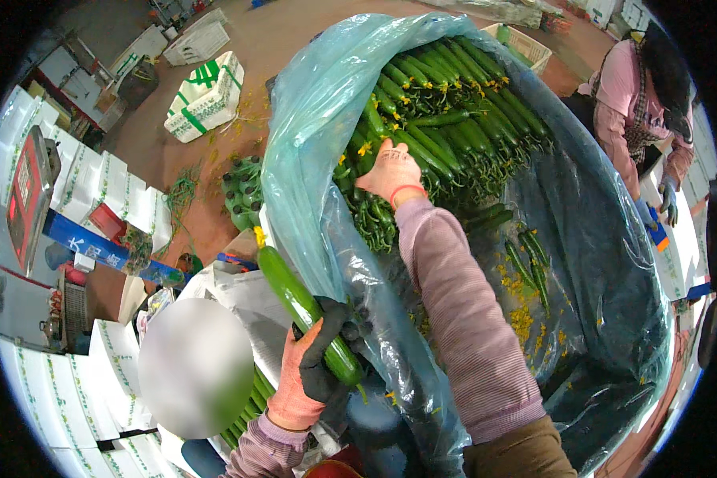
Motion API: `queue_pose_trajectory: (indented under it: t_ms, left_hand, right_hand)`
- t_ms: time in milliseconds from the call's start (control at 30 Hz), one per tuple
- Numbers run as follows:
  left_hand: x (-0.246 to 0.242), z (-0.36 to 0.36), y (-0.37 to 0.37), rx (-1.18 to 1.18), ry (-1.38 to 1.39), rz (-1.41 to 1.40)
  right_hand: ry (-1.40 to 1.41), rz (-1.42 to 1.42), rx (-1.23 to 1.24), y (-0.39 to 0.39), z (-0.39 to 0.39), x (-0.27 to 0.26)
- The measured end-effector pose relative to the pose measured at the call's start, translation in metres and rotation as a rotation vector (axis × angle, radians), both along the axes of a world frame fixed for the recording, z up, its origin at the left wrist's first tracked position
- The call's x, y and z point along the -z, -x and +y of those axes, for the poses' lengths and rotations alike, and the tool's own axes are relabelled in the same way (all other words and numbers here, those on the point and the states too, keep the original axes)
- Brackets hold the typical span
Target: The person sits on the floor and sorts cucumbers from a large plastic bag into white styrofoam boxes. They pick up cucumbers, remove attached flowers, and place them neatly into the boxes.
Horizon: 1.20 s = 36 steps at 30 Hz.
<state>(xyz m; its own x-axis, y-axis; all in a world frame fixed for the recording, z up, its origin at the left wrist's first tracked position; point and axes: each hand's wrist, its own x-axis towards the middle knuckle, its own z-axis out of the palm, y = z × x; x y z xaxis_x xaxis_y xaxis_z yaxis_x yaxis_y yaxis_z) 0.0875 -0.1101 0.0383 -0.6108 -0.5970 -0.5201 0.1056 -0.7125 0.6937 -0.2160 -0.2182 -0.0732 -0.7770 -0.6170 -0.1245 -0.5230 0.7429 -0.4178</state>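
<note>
My left hand (313, 358), in an orange and black work glove, grips a cucumber (293, 293) with a yellow blossom at its upper tip. In an orange glove, my right hand (393, 170) reaches onto the left side of a pile of cucumbers (454, 134) inside a large bin lined with clear bluish plastic (310, 101). Its fingers are bent against the cucumbers there; whether they grip one is hidden. A few small cucumbers (529, 263) and yellow blossoms lie loose on the liner. More cucumbers (254, 400) lie in rows below my left hand, partly hidden by a blurred patch.
White boxes (104, 179) are stacked along the left, near a red-framed scale (27, 197). A white box with green tape (206, 98) stands on the floor beyond. At the right, a co-worker (633, 107) in gloves bends over a white box (669, 257). A cream crate (523, 48) stands behind the bin.
</note>
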Motion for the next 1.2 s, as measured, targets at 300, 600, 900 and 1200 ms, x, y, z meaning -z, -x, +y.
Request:
queue_pose_trajectory:
  t_ms: [300, 600, 900, 1200]
  left_hand:
    - [0.001, -0.012, -0.053, 0.180, 0.070, -0.049]
    - [0.029, 0.004, -0.049, 0.707, -0.262, 0.257]
    - [0.029, 0.060, -0.061, 0.396, -0.468, 0.861]
    - [0.021, 0.077, -0.065, 0.252, -0.260, 0.771]
  right_hand:
    - [0.571, -0.565, 0.029, -0.037, 0.172, -0.016]
    - [0.385, 0.692, -1.209, -0.133, 0.264, -0.144]
    - [0.333, 0.349, -0.800, -0.196, 0.307, -0.153]
    - [0.488, -0.631, -0.444, -0.224, 0.377, -0.147]
